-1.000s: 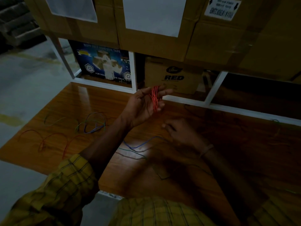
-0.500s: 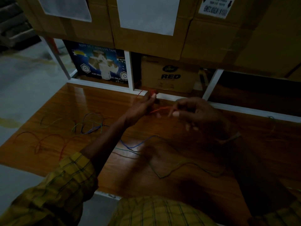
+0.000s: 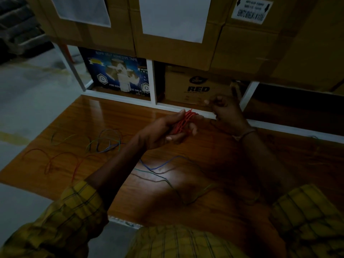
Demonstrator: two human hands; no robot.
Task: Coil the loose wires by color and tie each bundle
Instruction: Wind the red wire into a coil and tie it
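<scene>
My left hand [image 3: 163, 131] holds a coil of red wire [image 3: 183, 121] looped around its fingers, above the wooden table [image 3: 115, 116]. My right hand [image 3: 226, 112] is raised just right of the coil, fingers pinched; what it pinches is too dark to tell, possibly the wire's end. Loose red wires [image 3: 55, 161] lie at the table's left. A tangle of blue and green wires [image 3: 106, 140] lies behind them. A blue wire [image 3: 160, 165] and a green wire [image 3: 186, 198] trail across the table under my arms.
Cardboard boxes [image 3: 176, 43] are stacked on a white-framed rack [image 3: 152, 84] behind the table. A blue tape box [image 3: 119, 73] and a box marked RED [image 3: 199, 86] sit in the lower shelf. Grey floor [image 3: 28, 101] lies to the left.
My right hand rose from the table, pulled the red wire's end near the coil, then moved up and right. The left hand lowered and tilted the coil.
</scene>
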